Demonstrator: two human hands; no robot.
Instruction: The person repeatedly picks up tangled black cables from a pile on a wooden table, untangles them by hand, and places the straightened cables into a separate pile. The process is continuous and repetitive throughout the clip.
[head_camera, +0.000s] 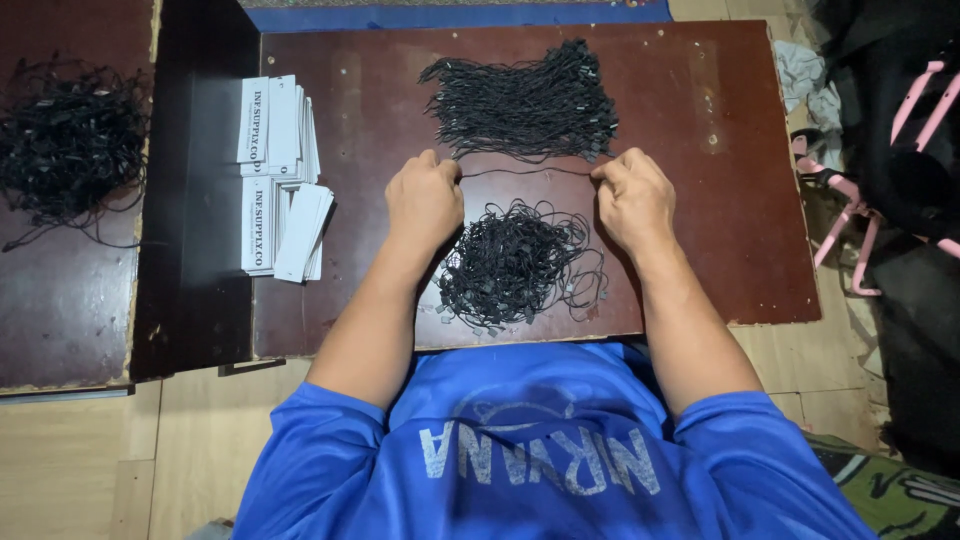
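Both hands are down on the low dark-brown wooden board (700, 200), and a single thin black cord (525, 171) is stretched taut between them. The left hand (425, 200) has its fingers curled in tight, pinching one end of the cord at the fingertips; the right hand (632, 198) is likewise closed, thumb and forefinger clamped on the other end. The cord runs straight from one set of fingertips to the other, just clear of the board or grazing it; I cannot tell which.

Just beyond the fingertips, on the far side of the cord, lies a tidy bundle of black cords laid side by side (525, 105), with small black fasteners lined up on the side beyond the right fingers. Behind the knuckles, between the two wrists, sits a loose tangled heap of black cords (515, 265), touching the left wrist's inner edge.

Out past the left hand's fingers, well apart from them, are stacks of narrow white paper tags (280, 175), some fanned and slipping. Farther out on that side, on a separate brown board (60, 300), rests another big tangle of black cords (70, 145). Beyond the right hand, off the board, pink plastic hangers (850, 210) lie on dark cloth. Nearest the camera, the person's blue shirt (540, 450).
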